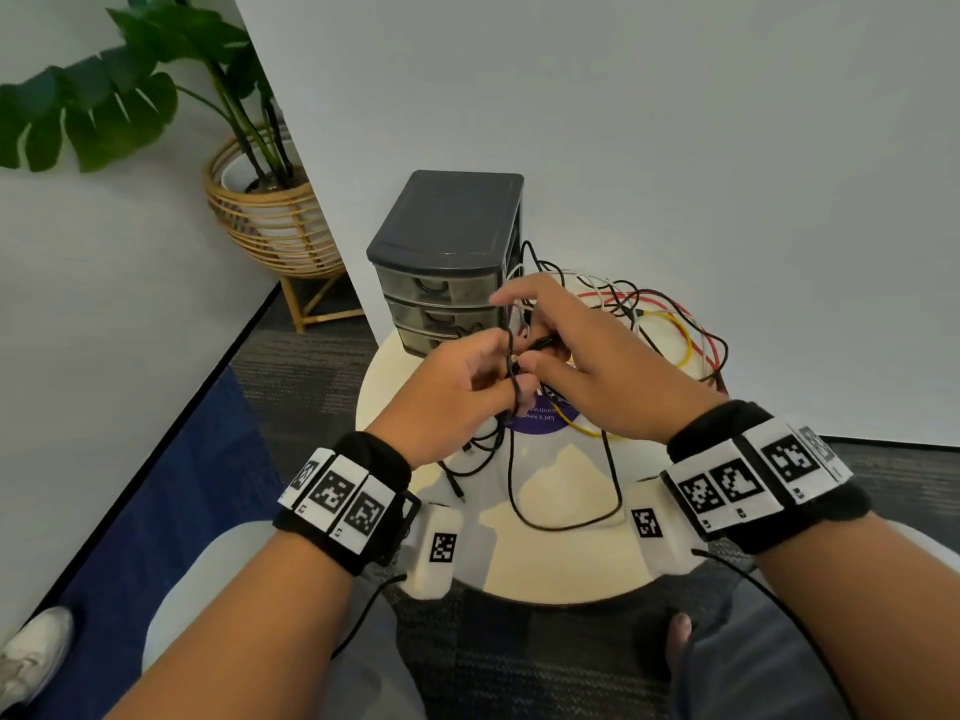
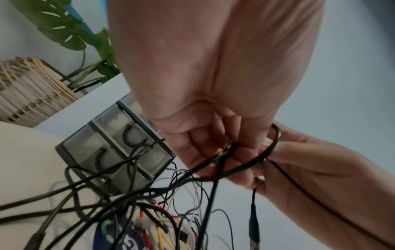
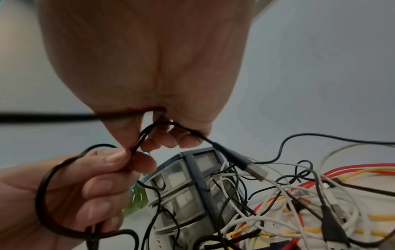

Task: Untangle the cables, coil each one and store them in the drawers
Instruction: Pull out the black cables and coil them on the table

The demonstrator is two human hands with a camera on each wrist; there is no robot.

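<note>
Far to the left of the little drawer box stands a big green plant in a woven basket pot, down on the floor by the white wall. The drawer box is dark gray with three see-through drawers, all pushed in, and it sits at the back of a round white table. Just in front of the drawer box, up above the table, the person's left hand has its fingers curled around a thin black cable, and a small loop of that cable goes around the hand. Right beside it, touching it, the right hand pinches the same black cable with its thumb and lower fingers, while its first finger sticks out toward the drawer box. From the hands the black cable hangs down and makes a long loop on the table, nearer the person than the drawer box. One black plug with a silver tip dangles just under the right hand. To the right of the drawer box lies a messy pile of cables, black, white, red and yellow, all mixed up together on the table. Part of the pile lies over a purple round sticker. Both wrists wear black bands with black-and-white square tags.
</note>
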